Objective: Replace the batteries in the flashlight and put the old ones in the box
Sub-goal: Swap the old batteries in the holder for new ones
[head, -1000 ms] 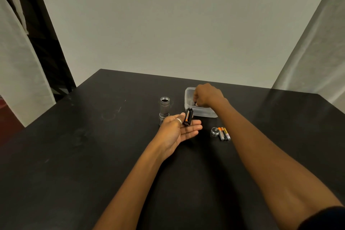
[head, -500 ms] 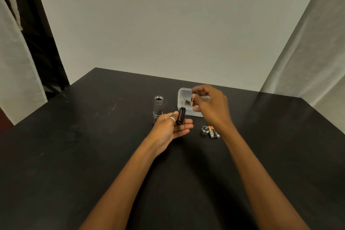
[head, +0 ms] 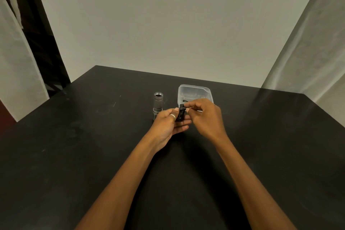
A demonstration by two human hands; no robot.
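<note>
My left hand [head: 168,123] grips a black battery holder [head: 180,115] upright between thumb and fingers, just above the table. My right hand [head: 204,115] is at the holder's top end, thumb and forefinger pinching a small battery [head: 190,108]; only an orange sliver of it shows. The grey flashlight body [head: 158,102] stands on end with its open end up, just left of my left hand. Behind my hands sits the clear plastic box [head: 194,89], with a dark battery [head: 184,101] lying inside it.
The black table [head: 74,155] reaches to a white wall at the back. Grey curtains hang at both sides. My right hand hides the table to the right of the holder.
My right hand has come back from the box to the top of the battery holder, pinching a battery. My left hand with the holder has stayed put.
</note>
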